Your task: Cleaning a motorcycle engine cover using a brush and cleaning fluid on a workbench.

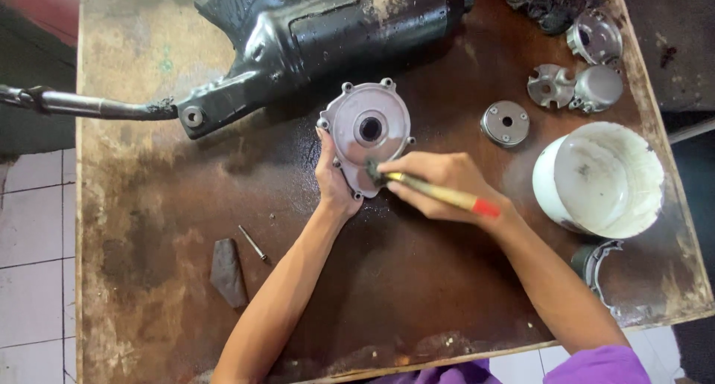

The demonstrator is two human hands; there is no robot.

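1. 1 wet, stained wooden counter [149, 205]; slick surface could let parts slide toward the edge.
2. 1 black exhaust muffler [320, 34] lying across the far side, just behind the work; could snag a stray elbow.
3. 1 white bucket [599, 177] near the right forearm; likely tipped by a wide sweep.
4. 1 grey round engine cover [369, 131] mid-counter, propped on edge by the left hand [334, 183], grip pinching its lower rim; could twist loose under brush pressure.
5. 4 smaller metal parts upper right, among them 1 round disc [505, 123]; 1 dark rag [551, 4] beside them.
6. 1 brush [428, 189], yellow handle with red end, right hand [439, 184] grip closed around it, bristles on the cover; splatter probable.
7. 1 dark wedge [227, 272] and 1 loose bolt [253, 242], well apart from the hands; easily lost.
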